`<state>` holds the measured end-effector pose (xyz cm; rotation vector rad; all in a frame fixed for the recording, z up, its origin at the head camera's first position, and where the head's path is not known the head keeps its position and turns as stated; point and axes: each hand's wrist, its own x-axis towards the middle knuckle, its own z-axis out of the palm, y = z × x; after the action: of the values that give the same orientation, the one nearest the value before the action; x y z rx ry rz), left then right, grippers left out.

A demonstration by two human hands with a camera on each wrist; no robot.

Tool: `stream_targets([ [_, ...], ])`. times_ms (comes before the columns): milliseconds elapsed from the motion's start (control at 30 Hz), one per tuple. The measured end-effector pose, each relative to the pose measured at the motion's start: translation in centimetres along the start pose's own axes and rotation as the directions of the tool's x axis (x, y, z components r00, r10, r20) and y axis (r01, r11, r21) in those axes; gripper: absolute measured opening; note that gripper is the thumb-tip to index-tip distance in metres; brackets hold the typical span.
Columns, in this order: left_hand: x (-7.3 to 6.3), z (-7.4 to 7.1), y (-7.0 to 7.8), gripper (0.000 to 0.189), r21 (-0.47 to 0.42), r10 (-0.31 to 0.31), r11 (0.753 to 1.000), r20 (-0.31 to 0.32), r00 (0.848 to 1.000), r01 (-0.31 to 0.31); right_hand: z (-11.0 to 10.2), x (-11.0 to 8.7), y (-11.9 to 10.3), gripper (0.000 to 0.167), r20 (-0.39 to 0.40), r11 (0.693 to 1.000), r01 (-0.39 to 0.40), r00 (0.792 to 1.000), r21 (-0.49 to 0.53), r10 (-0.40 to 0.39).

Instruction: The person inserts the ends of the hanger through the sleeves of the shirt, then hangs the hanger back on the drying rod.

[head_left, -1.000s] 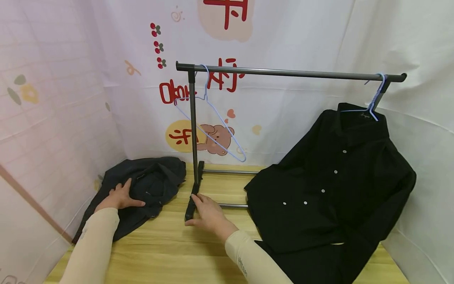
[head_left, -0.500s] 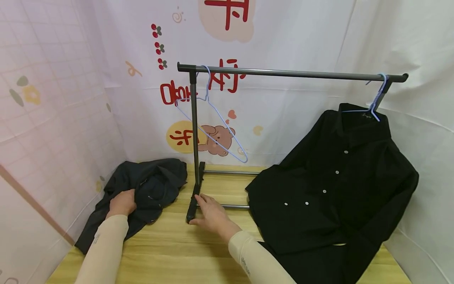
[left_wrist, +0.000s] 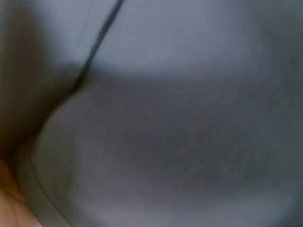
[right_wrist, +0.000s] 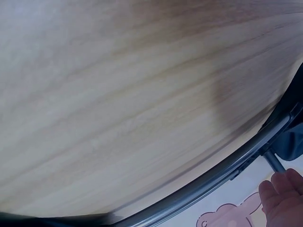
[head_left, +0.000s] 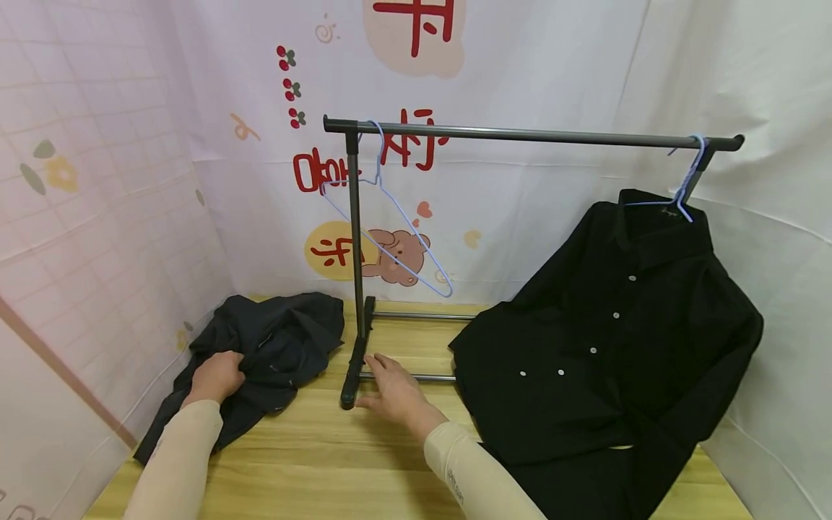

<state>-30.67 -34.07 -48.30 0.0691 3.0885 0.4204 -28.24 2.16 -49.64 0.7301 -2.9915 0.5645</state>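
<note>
In the head view my left hand [head_left: 217, 377] grips a bunch of a crumpled dark garment [head_left: 295, 343] lying at the left of the table. Its fingertips are hidden in the folds. Blurred grey cloth [left_wrist: 165, 142] fills most of the left wrist view. My right hand [head_left: 396, 393] hovers with spread fingers just right of the black foot [head_left: 351, 383] of a clothes rack and holds nothing. A bare blue hanger [head_left: 416, 235] hangs at the rack's left end. From the right end, a black shirt [head_left: 617, 347] with white buttons hangs on another blue hanger [head_left: 690, 177].
The rack's top rail [head_left: 533, 134] spans above the wooden table [head_left: 312, 462]. Low crossbars [head_left: 429, 378] join its base. Printed white curtains [head_left: 552, 65] close in the back and both sides. The shirt's lower part spreads over the table's right side.
My left hand was spread flat on the dark garment, then curled into its cloth and gathered it. My right hand has shifted slightly right, away from the rack's foot.
</note>
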Motion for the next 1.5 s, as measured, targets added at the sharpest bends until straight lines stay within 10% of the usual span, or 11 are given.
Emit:
stream_targets([
  [167,0.0,-0.3,-1.6,0.044,-0.078,0.083,0.994,0.036,0.996,-0.08,-0.1,-0.2,0.3,0.086,-0.006,1.0,-0.01,1.0,0.016,0.01],
  [367,-0.9,-1.5,-3.0,0.089,-0.222,0.055,0.975,0.095,0.994,-0.032,-0.2,-0.3,0.7,0.085,-0.002,1.0,-0.016,1.0,0.026,0.016],
  [733,-1.9,-0.3,-2.7,0.14,-0.014,0.143,0.99,0.054,0.988,-0.142,-0.6,-0.4,1.0,0.083,-0.001,1.0,-0.022,1.0,0.018,0.023],
  [1000,-0.6,1.2,-0.5,0.112,-0.034,0.18,0.983,0.046,0.983,-0.178,-0.4,-0.2,0.9,0.084,0.01,1.0,-0.014,1.0,0.021,0.014],
  [1367,1.1,2.0,1.7,0.016,0.051,0.028,0.998,-0.074,0.997,-0.025,-0.5,-0.3,1.5,0.083,0.015,0.999,-0.043,0.999,0.023,0.043],
  [1500,1.0,1.9,1.5,0.012,0.024,0.026,0.999,-0.116,0.993,-0.024,-0.4,-0.3,1.7,0.083,0.007,0.999,-0.046,0.999,0.003,0.046],
])
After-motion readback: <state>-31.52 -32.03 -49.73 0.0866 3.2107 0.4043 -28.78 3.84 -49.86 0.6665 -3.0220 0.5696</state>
